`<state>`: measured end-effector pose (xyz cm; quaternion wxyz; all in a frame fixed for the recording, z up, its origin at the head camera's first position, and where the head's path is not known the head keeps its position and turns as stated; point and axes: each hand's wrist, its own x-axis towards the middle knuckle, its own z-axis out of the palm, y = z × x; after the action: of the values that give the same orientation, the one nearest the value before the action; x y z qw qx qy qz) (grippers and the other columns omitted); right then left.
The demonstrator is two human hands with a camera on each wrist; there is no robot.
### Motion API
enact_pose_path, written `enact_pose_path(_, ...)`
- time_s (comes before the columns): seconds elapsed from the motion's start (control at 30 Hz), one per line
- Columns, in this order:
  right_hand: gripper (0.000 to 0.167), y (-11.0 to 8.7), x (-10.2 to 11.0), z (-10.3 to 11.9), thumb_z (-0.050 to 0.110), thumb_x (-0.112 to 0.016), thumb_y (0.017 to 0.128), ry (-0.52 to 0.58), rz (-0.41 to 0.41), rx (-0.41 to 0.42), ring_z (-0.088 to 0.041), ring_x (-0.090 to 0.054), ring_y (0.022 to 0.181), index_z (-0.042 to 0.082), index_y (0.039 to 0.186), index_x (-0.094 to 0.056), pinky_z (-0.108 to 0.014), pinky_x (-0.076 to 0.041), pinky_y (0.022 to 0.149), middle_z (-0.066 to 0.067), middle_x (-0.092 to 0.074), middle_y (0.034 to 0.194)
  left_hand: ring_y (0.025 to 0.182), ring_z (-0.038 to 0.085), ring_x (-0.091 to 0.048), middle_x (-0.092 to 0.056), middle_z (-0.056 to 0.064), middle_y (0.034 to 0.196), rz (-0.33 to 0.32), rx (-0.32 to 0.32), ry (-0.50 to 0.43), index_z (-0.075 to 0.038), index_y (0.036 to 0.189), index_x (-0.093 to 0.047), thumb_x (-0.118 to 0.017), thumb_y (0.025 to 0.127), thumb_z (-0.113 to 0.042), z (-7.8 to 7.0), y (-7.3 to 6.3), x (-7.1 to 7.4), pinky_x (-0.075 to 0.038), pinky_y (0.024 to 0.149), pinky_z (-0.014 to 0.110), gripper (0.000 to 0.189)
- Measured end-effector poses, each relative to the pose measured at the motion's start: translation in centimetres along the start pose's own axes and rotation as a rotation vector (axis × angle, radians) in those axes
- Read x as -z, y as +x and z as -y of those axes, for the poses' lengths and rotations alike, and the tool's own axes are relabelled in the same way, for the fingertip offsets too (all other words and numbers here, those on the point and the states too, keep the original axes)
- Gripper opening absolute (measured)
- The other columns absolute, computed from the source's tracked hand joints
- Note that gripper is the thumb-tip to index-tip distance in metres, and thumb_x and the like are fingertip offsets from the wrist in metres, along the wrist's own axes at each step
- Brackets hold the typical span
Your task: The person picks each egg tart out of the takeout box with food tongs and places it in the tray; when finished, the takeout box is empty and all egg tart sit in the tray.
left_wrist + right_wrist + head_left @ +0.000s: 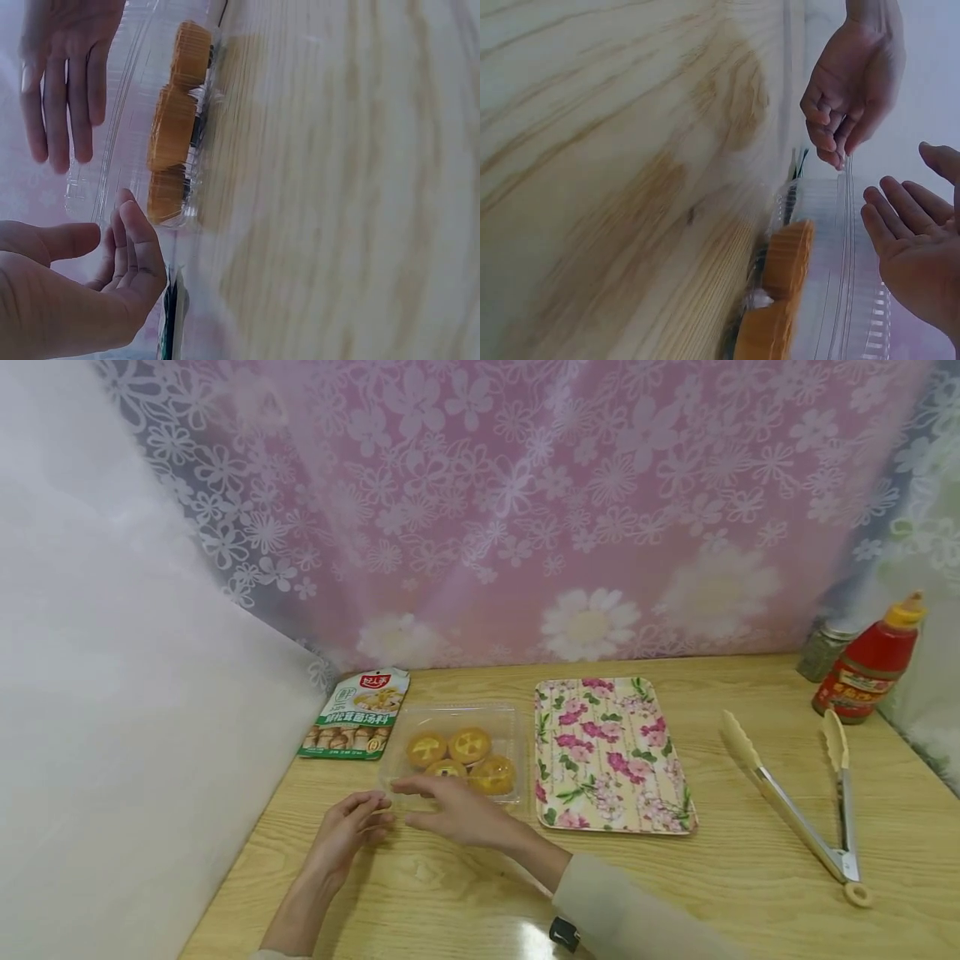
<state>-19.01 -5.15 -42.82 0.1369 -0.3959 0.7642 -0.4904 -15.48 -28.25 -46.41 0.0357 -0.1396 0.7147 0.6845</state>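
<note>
Head view: on the table (427, 902), a narrow strip separates the floral tray (611, 752) from the clear container's (420, 718) right edge; wider room lies right of the tray. The right hand (461, 814) stands at the container's near edge, fingers straight, thumb apart. The left hand (347, 833) curls at the near-left corner; I cannot tell whether its fingers grip. Four pastries (470, 745) lie inside.
</note>
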Motion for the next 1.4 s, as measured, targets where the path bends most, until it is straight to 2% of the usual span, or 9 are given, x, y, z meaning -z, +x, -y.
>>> enact_pose_path(0.17,0.049,1.2,-1.3,0.3,0.026,-0.064,0.106,-0.064,0.011,-0.011,-0.017,-0.05,0.141,0.017,0.153,-0.053,-0.04,-0.044,0.114,0.001,-0.055,0.152,0.103,0.021,-0.069,-0.068,0.009,0.118,-0.002,0.001,-0.048,0.005,0.13,-0.056,-0.053,0.11,-0.016,0.1,-0.1,-0.1,-0.058,0.085,0.031,0.029)
enact_pose_path(0.3,0.05,1.9,-2.4,0.3,0.026,-0.066,0.105,-0.162,0.014,0.009,-0.016,-0.051,0.14,0.016,0.152,-0.055,-0.034,-0.044,0.113,0.002,-0.057,0.151,0.103,0.022,-0.068,-0.068,0.011,0.116,0.001,-0.003,-0.051,0.005,0.126,-0.059,-0.049,0.111,-0.013,0.2,-0.3,-0.3,-0.058,0.085,0.031,0.025)
enact_pose_path(0.4,0.047,2.5,-3.1,0.4,0.018,-0.067,0.104,-0.231,-0.015,0.048,-0.017,-0.055,0.136,0.012,0.149,-0.058,-0.031,-0.046,0.11,-0.001,-0.061,0.146,0.099,0.02,-0.069,-0.067,0.013,0.116,-0.01,-0.012,-0.047,0.007,0.124,-0.061,-0.048,0.111,-0.012,0.2,-0.3,-0.3,-0.058,0.084,0.03,0.026)
enact_pose_path(0.53,0.042,3.0,-3.6,0.7,0.009,-0.067,0.102,-0.327,-0.078,0.044,-0.018,-0.059,0.132,0.009,0.143,-0.064,-0.029,-0.048,0.108,-0.003,-0.065,0.141,0.093,0.017,-0.068,-0.067,0.01,0.112,-0.021,-0.018,-0.062,0.007,0.121,-0.062,-0.049,0.11,-0.011,0.2,-0.2,-0.4,-0.058,0.081,0.03,0.025)
enact_pose_path(0.73,0.04,3.6,-4.4,1.1,0.005,-0.063,0.101,-0.459,-0.116,0.029,-0.017,-0.063,0.126,0.012,0.14,-0.067,-0.031,-0.051,0.104,-0.001,-0.069,0.135,0.089,0.013,-0.067,-0.071,0.002,0.103,-0.041,-0.013,-0.05,0.008,0.127,-0.063,-0.048,0.11,-0.011,0.1,0.1,-0.5,-0.057,0.078,0.029,0.03)
enact_pose_path(1.0,0.04,4.2,-5.4,1.1,0.012,-0.063,0.103,-0.8,-0.098,0.074,-0.017,-0.062,0.119,0.011,0.144,-0.063,-0.028,-0.049,0.103,0.001,-0.069,0.135,0.085,0.013,-0.061,-0.067,0.002,0.097,-0.047,-0.001,-0.039,0.01,0.126,-0.061,-0.046,0.11,-0.011,-0.2,0.5,-0.8,-0.052,0.077,0.028,0.031)
enact_pose_path(1.1,0.037,4.1,-5.4,1.1,0.014,-0.061,0.105,-0.842,-0.096,0.083,-0.016,-0.062,0.116,0.01,0.142,-0.065,-0.027,-0.049,0.102,0.001,-0.07,0.133,0.085,0.014,-0.059,-0.066,0.002,0.097,-0.045,0.006,-0.034,0.009,0.125,-0.062,-0.046,0.11,-0.013,-0.2,0.5,-0.8,-0.051,0.076,0.028,0.031)
enact_pose_path(1.4,0.03,4.1,-5.4,1.4,0.016,-0.063,0.104,-0.849,-0.121,0.118,-0.015,-0.065,0.107,0.007,0.133,-0.07,-0.024,-0.051,0.094,-0.002,-0.074,0.126,0.09,0.015,-0.059,-0.066,0.003,0.102,-0.04,-0.008,-0.026,0.009,0.121,-0.064,-0.046,0.11,-0.012,-0.1,0.8,-0.7,-0.05,0.077,0.026,0.029)
